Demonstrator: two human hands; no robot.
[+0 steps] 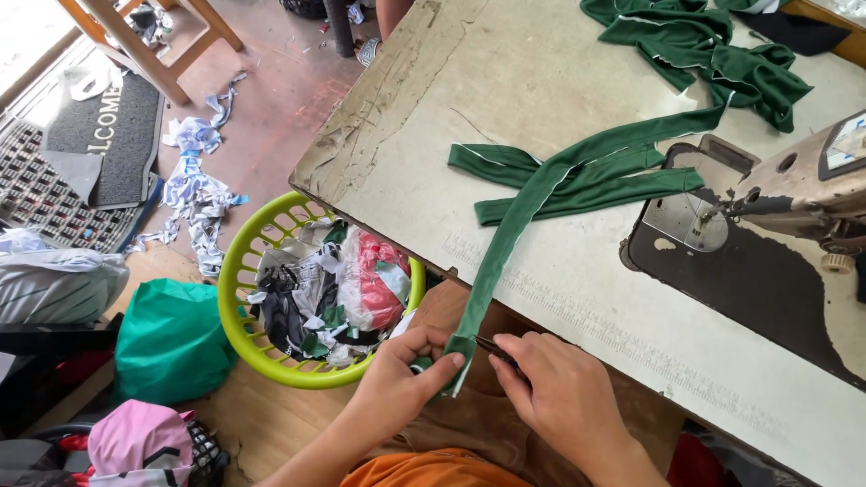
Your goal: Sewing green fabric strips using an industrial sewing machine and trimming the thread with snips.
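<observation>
Two hands: both met at the near edge of the sewing table (541, 81), just off its front edge, over the person's lap.
Left hand (401, 379): fingers were closed together, pinching the lower end of the green fabric strip (514, 225) between thumb and forefinger.
Right hand (559, 392): fingers were curled around a small dark tool (496, 350), likely thread snips; its tip touched the strip's end just beside the left thumb.
Green fabric strip: it ran from the hands up over the front edge, diagonally across the table, toward the heap of green cloth (713, 50) at the far right corner.
Folded green pieces: several lay crossed under the strip near the table's middle, touching the machine's base.
Sewing machine (794, 189): it sat at the right edge, beige and worn, with a dark bed and a metal needle plate.
Label on machine: a small rectangular plate, pale with a dark border, was on the head at the far right; its print was too small to make out.
Basket (239, 298): lime green, round and slotted, on the floor beside the table's left front corner, full of cloth scraps.
Doormat (108, 135): grey, lettered in white, lay at the upper left of the floor.
Green bag (171, 347): it rested just left of the basket.
</observation>
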